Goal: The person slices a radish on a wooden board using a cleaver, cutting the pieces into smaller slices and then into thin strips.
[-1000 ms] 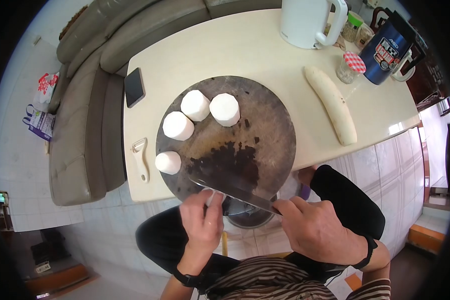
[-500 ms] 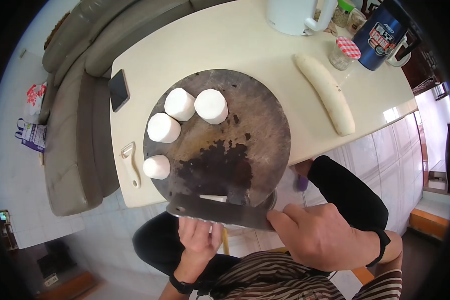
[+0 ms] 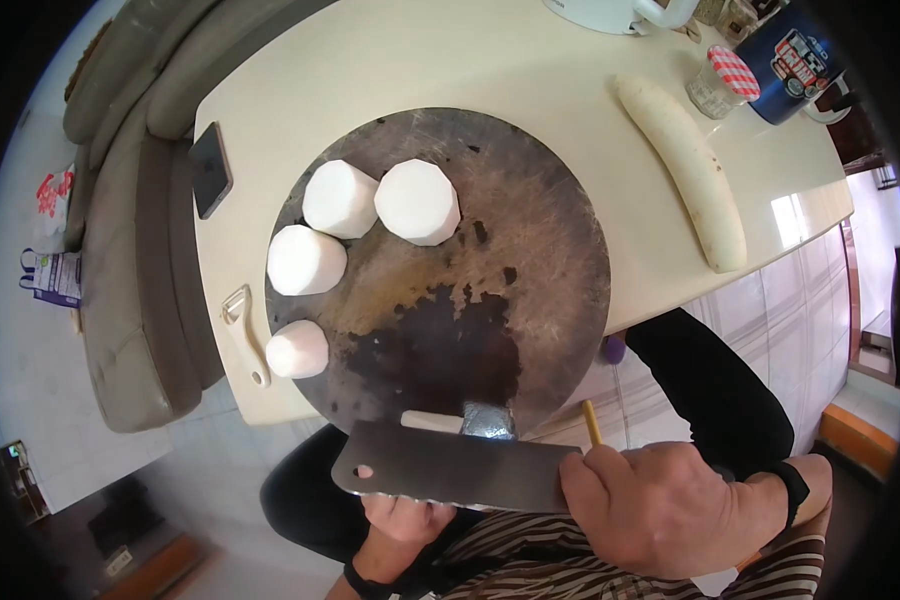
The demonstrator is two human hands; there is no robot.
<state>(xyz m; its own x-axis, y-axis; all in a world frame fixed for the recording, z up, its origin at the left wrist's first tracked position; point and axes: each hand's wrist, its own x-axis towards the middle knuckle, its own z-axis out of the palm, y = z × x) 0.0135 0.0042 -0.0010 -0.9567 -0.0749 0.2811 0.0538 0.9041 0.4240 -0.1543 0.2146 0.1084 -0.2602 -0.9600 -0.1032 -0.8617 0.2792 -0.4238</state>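
My right hand is closed round the handle end of a wide cleaver, whose blade lies level across the front of the round board. Below the blade is my left hand, its fingers curled and partly hidden by it; what they hold, if anything, is hidden. Just beyond the blade a pale handle and a shiny piece show at the board's edge. Several peeled white chunks, among them a large one and a small one, stand along the board's left and back.
A long unpeeled white root lies on the table at the right. A jar, blue flask and white kettle stand behind. A phone and peeler lie at the left.
The cleaver and both hands have moved down, away from the board, and more of the blade's flat side shows. The view has shifted closer to the board.
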